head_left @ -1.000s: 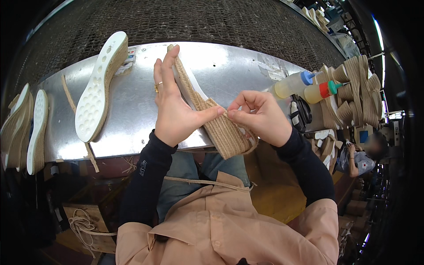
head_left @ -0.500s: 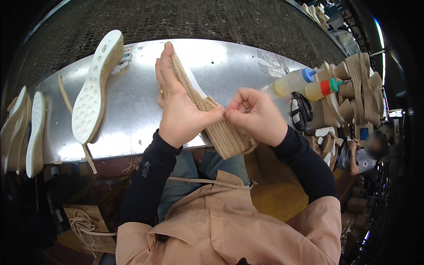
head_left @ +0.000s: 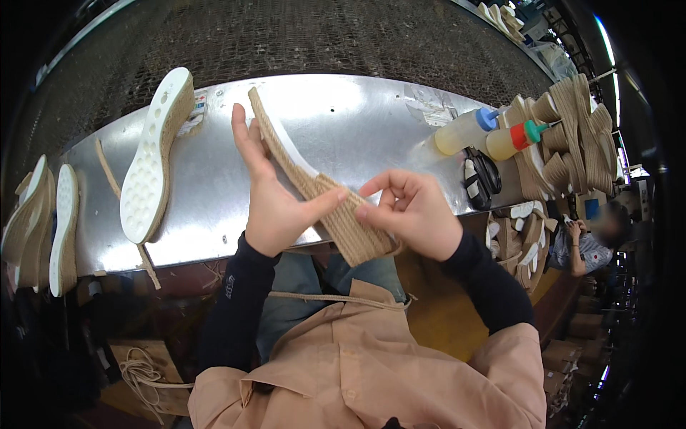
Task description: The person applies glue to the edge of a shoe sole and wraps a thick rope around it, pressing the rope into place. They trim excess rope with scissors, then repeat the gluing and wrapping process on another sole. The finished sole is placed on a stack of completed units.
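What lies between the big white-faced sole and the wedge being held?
In the head view: a printed scrap beside the white-faced sole, metal tabletop, then the person's left hand, touching the held wedge.

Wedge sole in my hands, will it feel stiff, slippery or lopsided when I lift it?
The wedge sole is probably stiff, since its thin end holds a smooth curve. Its rough-looking braided covering probably resists slipping. The other end is thicker, so it may feel heavier there.

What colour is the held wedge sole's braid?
The braid is tan; head view shows it best.
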